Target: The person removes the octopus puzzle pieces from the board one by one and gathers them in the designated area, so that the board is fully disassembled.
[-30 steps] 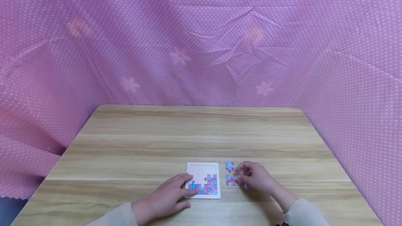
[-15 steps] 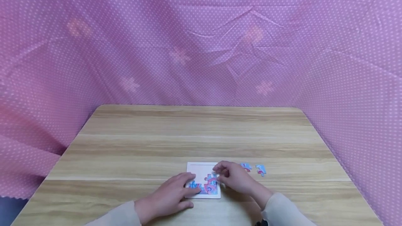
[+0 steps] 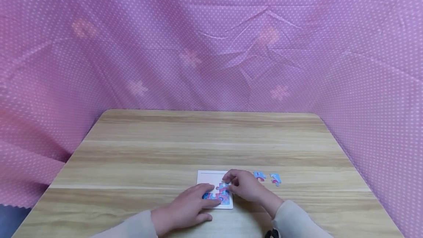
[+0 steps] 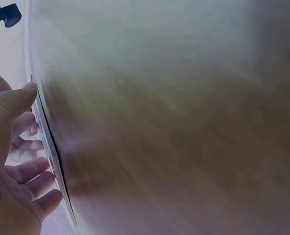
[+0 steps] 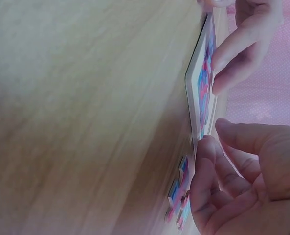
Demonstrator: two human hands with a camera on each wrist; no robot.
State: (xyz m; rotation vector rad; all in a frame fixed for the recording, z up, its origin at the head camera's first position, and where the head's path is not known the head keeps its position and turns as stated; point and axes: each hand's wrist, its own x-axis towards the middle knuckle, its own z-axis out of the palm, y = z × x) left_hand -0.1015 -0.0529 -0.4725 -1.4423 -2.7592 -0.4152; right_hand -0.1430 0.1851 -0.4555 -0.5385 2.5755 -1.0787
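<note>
A white square puzzle tray (image 3: 207, 177) lies near the table's front, with colourful jigsaw pieces along its bottom and a piece (image 3: 222, 189) at its right side. My left hand (image 3: 189, 205) rests on the tray's lower left, fingers stretched over the pieces. At the tray's upper right, my right hand (image 3: 246, 186) pinches a puzzle piece with thumb and index finger; the fingers hide most of it. The right wrist view has both the right hand (image 5: 247, 181) and the left hand (image 5: 247, 46) at the tray (image 5: 196, 85). The left wrist view shows the left hand (image 4: 17, 147) along the tray's edge.
Two loose puzzle pieces, one nearer (image 3: 259, 176) and one farther right (image 3: 275, 179), lie beyond the right hand. More loose pieces (image 5: 183, 171) lie beside the tray, under that hand. A pink dotted cloth (image 3: 211, 47) hangs behind the wooden table (image 3: 211, 139).
My right hand has moved left from the loose pieces to the tray's upper right, uncovering two pieces behind it. My left hand has slid slightly right over the tray.
</note>
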